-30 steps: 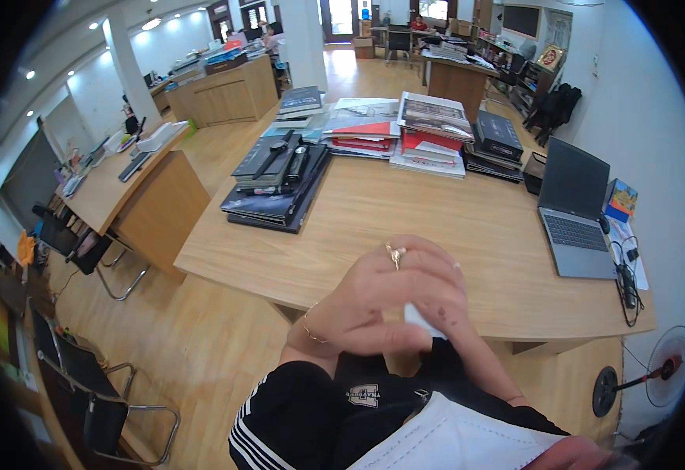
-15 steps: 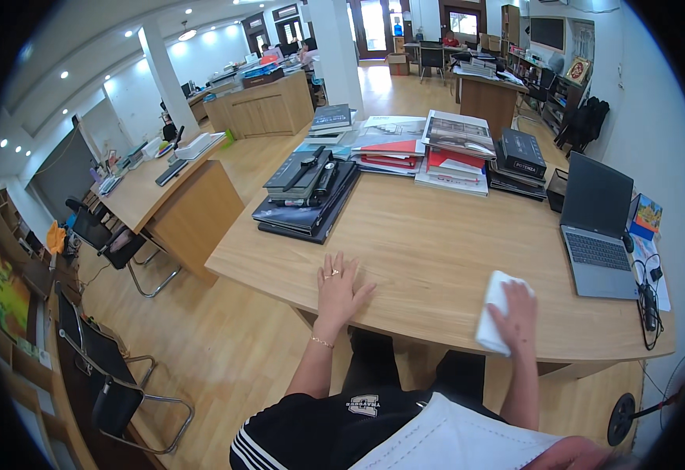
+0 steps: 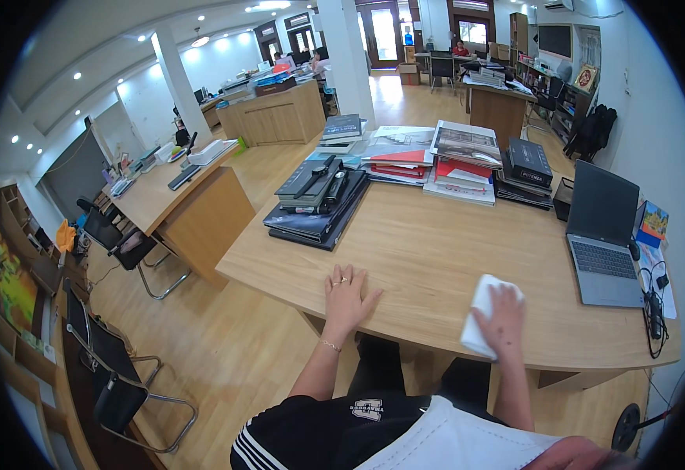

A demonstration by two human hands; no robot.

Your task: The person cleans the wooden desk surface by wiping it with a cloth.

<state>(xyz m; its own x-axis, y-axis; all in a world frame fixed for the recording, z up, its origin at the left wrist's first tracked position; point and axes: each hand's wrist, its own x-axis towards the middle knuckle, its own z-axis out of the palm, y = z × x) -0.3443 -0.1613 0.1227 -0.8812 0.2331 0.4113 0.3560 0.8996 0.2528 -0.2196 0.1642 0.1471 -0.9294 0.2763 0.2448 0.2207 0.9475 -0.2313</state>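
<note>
My left hand (image 3: 347, 300) lies palm down near the front edge of the wooden desk (image 3: 413, 243), its fingers stretched out and nothing in them. To its right, my right hand (image 3: 504, 317) rests on a folded white cloth (image 3: 479, 333), pressing it to the desktop close to the front edge. The fingers of that hand are slightly blurred. The cloth shows around the fingertips and to the left of the thumb.
An open laptop (image 3: 605, 258) stands at the right, beside a black cable (image 3: 656, 317). Dark folders (image 3: 315, 223) topped with black items lie at the left. Along the back are paper stacks (image 3: 464, 168) and a black box (image 3: 530, 162). Black chairs (image 3: 119, 392) stand left of the desk.
My right hand has slid the cloth a little to the left over the desktop. My left hand stays in place, its fingers slightly closer together. The whole view has shifted a little.
</note>
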